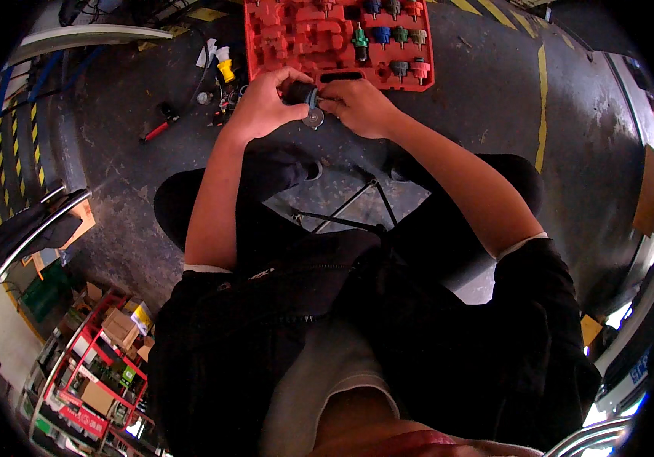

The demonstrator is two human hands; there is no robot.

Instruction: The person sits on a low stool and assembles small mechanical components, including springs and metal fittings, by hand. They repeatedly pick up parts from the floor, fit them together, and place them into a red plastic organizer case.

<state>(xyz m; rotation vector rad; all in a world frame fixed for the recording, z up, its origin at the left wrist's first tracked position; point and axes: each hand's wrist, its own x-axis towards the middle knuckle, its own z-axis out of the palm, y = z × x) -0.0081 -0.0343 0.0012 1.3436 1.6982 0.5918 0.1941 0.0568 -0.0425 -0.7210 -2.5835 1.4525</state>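
In front of me, a dark cylindrical adapter [297,93] with a blue-grey ring is held between both hands. My left hand [266,107] is curled around its left side, thumb along the lower edge. At its right end, the fingers of my right hand [359,108] are closed on the part; their exact contact is partly hidden. Just below the ring hangs a round metal disc [314,119]; whether it is joined to the adapter I cannot tell. Beyond my hands lies an open red moulded case [290,57] holding several coloured adapters, among them a green and black one [361,46].
Left of the case, a yellow and white fitting [225,64] and small loose parts lie on the dark floor [479,99]. Farther left is a red-handled tool [158,131]. A red shelf rack [91,365] with boxes stands at lower left, below a metal-framed chair [41,228].
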